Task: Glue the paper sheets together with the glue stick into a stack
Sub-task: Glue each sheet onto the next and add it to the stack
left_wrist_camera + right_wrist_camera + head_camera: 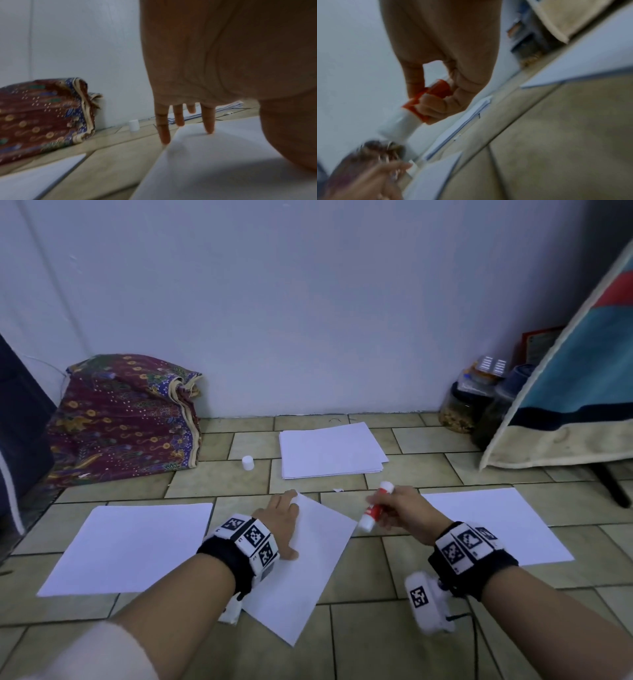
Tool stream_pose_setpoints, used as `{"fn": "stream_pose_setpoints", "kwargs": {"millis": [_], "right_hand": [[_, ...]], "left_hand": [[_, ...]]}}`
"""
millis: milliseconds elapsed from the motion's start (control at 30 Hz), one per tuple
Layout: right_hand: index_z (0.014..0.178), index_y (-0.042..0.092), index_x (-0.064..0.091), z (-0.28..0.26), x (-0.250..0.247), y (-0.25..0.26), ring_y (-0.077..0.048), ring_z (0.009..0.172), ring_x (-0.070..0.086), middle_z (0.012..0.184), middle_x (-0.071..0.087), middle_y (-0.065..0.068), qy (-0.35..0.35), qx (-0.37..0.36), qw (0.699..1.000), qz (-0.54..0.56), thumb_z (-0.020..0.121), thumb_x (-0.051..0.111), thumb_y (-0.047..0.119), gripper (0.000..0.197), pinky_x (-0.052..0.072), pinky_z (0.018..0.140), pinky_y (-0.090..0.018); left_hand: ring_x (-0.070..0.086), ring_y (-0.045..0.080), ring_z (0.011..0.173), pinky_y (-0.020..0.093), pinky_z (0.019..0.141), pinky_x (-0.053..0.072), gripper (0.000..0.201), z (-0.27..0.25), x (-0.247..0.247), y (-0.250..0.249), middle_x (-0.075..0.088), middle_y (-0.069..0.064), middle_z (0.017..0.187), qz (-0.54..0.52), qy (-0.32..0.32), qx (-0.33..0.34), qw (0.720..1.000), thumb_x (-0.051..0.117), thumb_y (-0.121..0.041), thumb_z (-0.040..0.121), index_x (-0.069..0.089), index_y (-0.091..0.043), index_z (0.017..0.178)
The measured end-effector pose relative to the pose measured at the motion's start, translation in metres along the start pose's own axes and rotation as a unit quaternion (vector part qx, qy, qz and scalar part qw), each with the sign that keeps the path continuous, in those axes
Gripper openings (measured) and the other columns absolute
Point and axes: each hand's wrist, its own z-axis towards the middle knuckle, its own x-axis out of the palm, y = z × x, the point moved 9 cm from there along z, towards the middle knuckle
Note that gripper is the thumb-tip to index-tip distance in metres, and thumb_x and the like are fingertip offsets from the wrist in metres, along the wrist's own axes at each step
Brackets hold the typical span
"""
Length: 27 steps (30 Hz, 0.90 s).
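Dim, cool bluish light is washing every view evenly; its source is not showing. Head view is staying fairly sharp at centre, with the wall (308, 302) bending at 9 and 3 o'clock from the wide lens, and the sleeve (102, 652) at 7 o'clock smearing out of focus. Soft shadow is sitting under the left hand (279, 520). Left wrist view is blurring: patterned cloth (42, 115) at 9 o'clock is streaking, the palm is looming dark. Right wrist view is smearing heavily; the glue stick (419, 108) is losing its edges.
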Motion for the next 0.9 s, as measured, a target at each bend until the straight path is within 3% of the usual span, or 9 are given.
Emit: {"fn": "stream_pose_setpoints", "kwargs": {"millis": [100, 167, 233, 367, 467, 533, 633, 767, 900], "right_hand": [[0.081, 0.003, 0.058, 0.004, -0.006, -0.008, -0.013, 0.048, 0.055, 0.068, 0.060, -0.010, -0.039, 0.058, 0.987, 0.144, 0.091, 0.061, 0.011, 0.013, 0.047, 0.046, -0.019], [0.082, 0.002, 0.058, 0.009, -0.003, -0.005, -0.013, 0.049, 0.058, 0.069, 0.062, -0.011, -0.044, 0.045, 0.989, 0.137, 0.091, 0.061, 0.009, 0.012, 0.049, 0.047, -0.019], [0.082, 0.003, 0.058, 0.014, 0.005, 0.002, -0.015, 0.053, 0.059, 0.073, 0.065, -0.012, -0.043, 0.011, 0.996, 0.076, 0.090, 0.063, 0.008, 0.011, 0.052, 0.050, -0.020], [0.083, 0.008, 0.053, 0.021, 0.023, 0.021, -0.018, 0.061, 0.061, 0.080, 0.064, -0.010, -0.066, -0.061, 0.996, -0.029, 0.092, 0.062, 0.011, 0.013, 0.057, 0.063, -0.029], [0.083, 0.015, 0.050, 0.031, 0.036, 0.032, -0.026, 0.071, 0.065, 0.089, 0.065, -0.013, -0.081, -0.092, 0.987, -0.100, 0.092, 0.062, 0.016, 0.015, 0.058, 0.076, -0.044], [0.086, 0.016, 0.051, 0.037, 0.050, 0.040, -0.033, 0.083, 0.067, 0.094, 0.065, -0.015, -0.065, -0.109, 0.982, -0.137, 0.091, 0.063, 0.017, 0.013, 0.057, 0.080, -0.048], [0.098, 0.009, 0.052, 0.043, 0.075, 0.050, -0.032, 0.087, 0.065, 0.096, 0.065, -0.014, -0.038, -0.137, 0.965, -0.219, 0.091, 0.061, 0.015, 0.012, 0.054, 0.082, -0.043], [0.100, 0.011, 0.043, 0.047, 0.100, 0.055, -0.025, 0.084, 0.057, 0.103, 0.065, -0.015, 0.013, -0.134, 0.931, -0.340, 0.095, 0.050, 0.012, 0.008, 0.044, 0.072, -0.029], [0.095, 0.012, 0.040, 0.042, 0.111, 0.056, -0.029, 0.086, 0.061, 0.097, 0.068, -0.014, 0.078, -0.156, 0.886, -0.430, 0.093, 0.046, 0.006, 0.009, 0.045, 0.071, -0.032]], "left_hand": [[0.003, 0.024, 0.145, 0.040, 0.104, 0.040, 0.065, -0.003, 0.000, -0.016, -0.011, 0.001, 0.159, -0.037, -0.014, 0.072, 0.997, 0.059, -0.028, 0.092, 0.024, -0.017, 0.145], [0.007, 0.023, 0.145, 0.040, 0.103, 0.041, 0.071, -0.004, 0.002, -0.021, -0.013, -0.004, 0.159, -0.006, -0.008, 0.090, 0.996, 0.053, -0.033, 0.095, 0.011, -0.028, 0.153], [0.010, 0.022, 0.145, 0.041, 0.102, 0.042, 0.074, -0.006, 0.001, -0.019, -0.013, -0.004, 0.160, 0.012, -0.016, 0.068, 0.997, 0.052, -0.044, 0.094, 0.010, -0.029, 0.154], [0.023, 0.020, 0.139, 0.038, 0.100, 0.042, 0.073, -0.008, -0.009, -0.012, 0.004, 0.001, 0.158, -0.033, -0.060, 0.010, 0.998, 0.059, -0.053, 0.087, 0.038, -0.006, 0.139], [0.025, 0.020, 0.139, 0.040, 0.105, 0.039, 0.079, -0.002, -0.006, -0.007, 0.011, 0.004, 0.156, -0.081, -0.073, -0.019, 0.994, 0.064, -0.055, 0.082, 0.037, -0.003, 0.136], [0.030, 0.024, 0.135, 0.043, 0.104, 0.039, 0.080, 0.003, -0.002, -0.005, 0.021, 0.006, 0.152, -0.097, -0.076, -0.031, 0.992, 0.065, -0.054, 0.081, 0.033, -0.006, 0.136], [0.025, 0.025, 0.139, 0.042, 0.107, 0.036, 0.086, 0.005, 0.002, -0.006, 0.016, 0.007, 0.157, -0.075, -0.060, -0.031, 0.995, 0.059, -0.054, 0.086, 0.020, -0.006, 0.147], [0.020, 0.023, 0.141, 0.040, 0.107, 0.035, 0.090, 0.005, 0.003, -0.004, 0.011, 0.002, 0.160, -0.078, -0.064, -0.026, 0.995, 0.057, -0.056, 0.087, 0.014, -0.008, 0.151], [0.016, 0.022, 0.143, 0.041, 0.108, 0.034, 0.092, 0.004, 0.006, -0.003, 0.008, 0.000, 0.161, -0.085, -0.054, -0.029, 0.995, 0.056, -0.055, 0.088, 0.009, -0.010, 0.152]]}}
